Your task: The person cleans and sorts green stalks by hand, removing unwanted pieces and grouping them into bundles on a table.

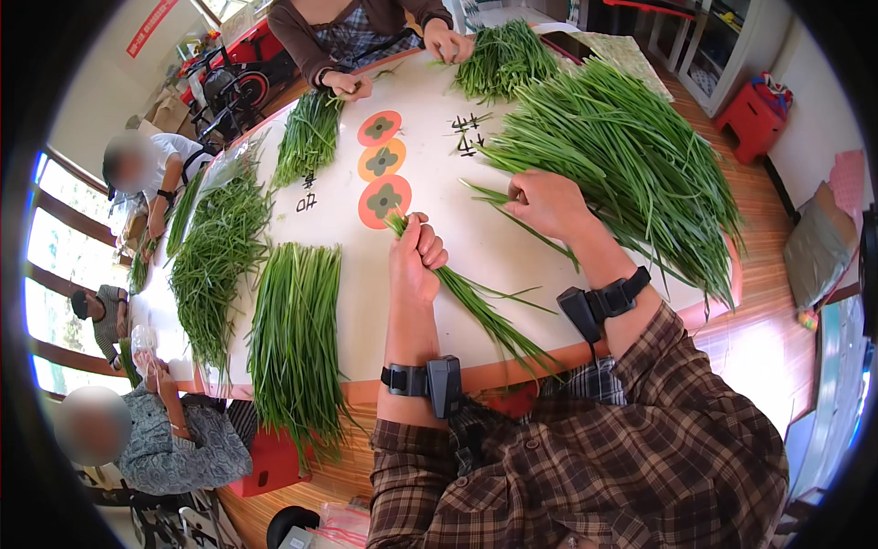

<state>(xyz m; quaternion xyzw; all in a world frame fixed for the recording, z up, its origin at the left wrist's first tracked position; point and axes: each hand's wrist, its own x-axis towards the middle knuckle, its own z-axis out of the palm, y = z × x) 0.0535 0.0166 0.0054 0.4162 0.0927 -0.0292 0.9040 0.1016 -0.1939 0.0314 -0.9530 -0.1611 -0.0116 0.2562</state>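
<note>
My left hand (420, 255) is closed around a small bunch of garlic chives (477, 302). The pale cut ends poke out above the thumb, and the green leaves trail down past the table's near edge. To its right, my right hand (552, 204) has curled fingers over a few loose chive stalks (531, 223) lying on the white tabletop (405, 322). Whether those fingers pinch a stalk is hidden. Just beyond that hand spreads a large pile of chives (617, 137). Left of my left forearm, an evenly lined-up stack of chives (295, 322) hangs over the front edge.
A looser chive heap (216, 254) lies further left. Across the table, a person's hands (449, 42) are beside two more chive piles (507, 58) (309, 137). A phone (568, 47) rests at the back. Other people sit along the left side. A red stool (754, 117) stands at right.
</note>
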